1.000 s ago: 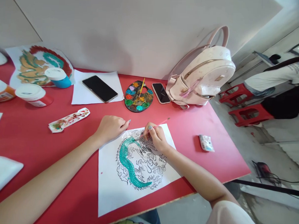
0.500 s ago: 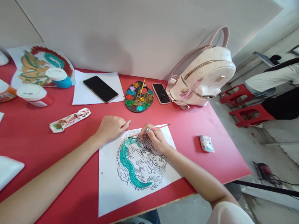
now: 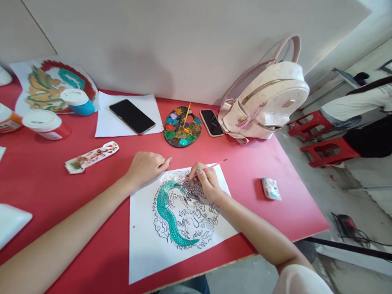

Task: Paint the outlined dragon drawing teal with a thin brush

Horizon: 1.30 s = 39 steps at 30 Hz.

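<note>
A sheet of white paper (image 3: 144, 253) with a black-line dragon drawing (image 3: 170, 215) lies before me, the dragon's body partly painted teal. My right hand (image 3: 205, 181) is closed on a thin pink paintbrush (image 3: 216, 165); its tip meets the drawing near the upper end of the teal band. My left hand (image 3: 147, 167) rests at the paper's upper left edge in a loose fist, thumb pointing right, with nothing visible in it. Beyond the paper sits a palette (image 3: 183, 127) with several paint colours and a yellow brush (image 3: 187, 114) lying across it.
On the red table (image 3: 246, 175) are a phone (image 3: 132, 116) on blank paper, another phone (image 3: 211, 122), a pink backpack (image 3: 266, 100), several paint jars (image 3: 46, 124), a stained white strip (image 3: 92, 157), a small packet (image 3: 271, 188) and a painted sheet (image 3: 44, 86). Two people sit on red stools (image 3: 328, 152).
The brush tip went left along the top of the teal band, then came back right. My right hand's fingers and the brush's angle shifted with it. My left hand stayed put.
</note>
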### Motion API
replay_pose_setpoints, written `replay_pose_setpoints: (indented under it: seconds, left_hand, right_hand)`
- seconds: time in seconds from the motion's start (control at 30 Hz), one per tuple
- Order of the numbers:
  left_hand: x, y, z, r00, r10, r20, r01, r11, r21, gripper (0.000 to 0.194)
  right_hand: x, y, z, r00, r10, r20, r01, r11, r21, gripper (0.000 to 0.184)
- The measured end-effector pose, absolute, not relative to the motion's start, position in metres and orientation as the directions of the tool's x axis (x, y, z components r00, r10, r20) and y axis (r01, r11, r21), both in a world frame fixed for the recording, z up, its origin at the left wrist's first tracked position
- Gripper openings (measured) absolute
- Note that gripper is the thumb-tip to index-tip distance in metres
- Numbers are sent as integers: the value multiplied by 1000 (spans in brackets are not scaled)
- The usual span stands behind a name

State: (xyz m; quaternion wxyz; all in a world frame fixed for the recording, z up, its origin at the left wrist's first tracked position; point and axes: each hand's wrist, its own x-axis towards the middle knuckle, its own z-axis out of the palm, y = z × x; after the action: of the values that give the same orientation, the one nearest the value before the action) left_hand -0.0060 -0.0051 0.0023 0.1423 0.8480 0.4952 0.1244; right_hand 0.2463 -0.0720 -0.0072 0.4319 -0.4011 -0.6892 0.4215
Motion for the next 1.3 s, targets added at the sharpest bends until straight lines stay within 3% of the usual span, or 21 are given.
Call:
replay_pose_setpoints:
  seconds: [0.13, 0.3, 0.47, 0.63, 0.8, 0.93, 1.07, 1.2, 1.3]
  left_hand:
    - [-6, -5, 0, 483, 872, 85, 802, -479, 358, 64]
    - [-7, -4, -2, 487, 870, 78, 802, -481, 353, 64]
    - [-6, -5, 0, 484, 872, 70, 808, -477, 345, 62]
    - [-6, -5, 0, 491, 868, 76, 803, -484, 348, 63]
    - [-6, -6, 0, 487, 870, 77, 801, -480, 359, 63]
    - [-5, -6, 2, 486, 872, 62, 802, -472, 365, 61]
    - [-6, -6, 2, 486, 871, 74, 799, -477, 366, 60]
    - [-5, -6, 1, 482, 873, 74, 795, -472, 382, 60]
    - [-5, -6, 2, 478, 876, 61, 797, -463, 387, 60]
  right_hand:
    - [248, -72, -8, -554, 766, 327, 174, 490, -854, 68]
    - [250, -76, -14, -429, 803, 413, 314, 561, -766, 67]
    - [246, -82, -17, -621, 602, 503, 179, 733, -656, 58]
    - [247, -84, -14, -525, 713, 464, 324, 672, -666, 64]
    - [246, -86, -12, -640, 624, 447, 220, 707, -672, 62]
    - [246, -86, -13, -499, 738, 455, 333, 648, -685, 62]
    - [245, -86, -15, -592, 643, 486, 211, 706, -676, 57]
    - [245, -85, -16, -493, 744, 451, 320, 637, -701, 59]
    - [245, -84, -17, -534, 694, 484, 226, 668, -709, 55]
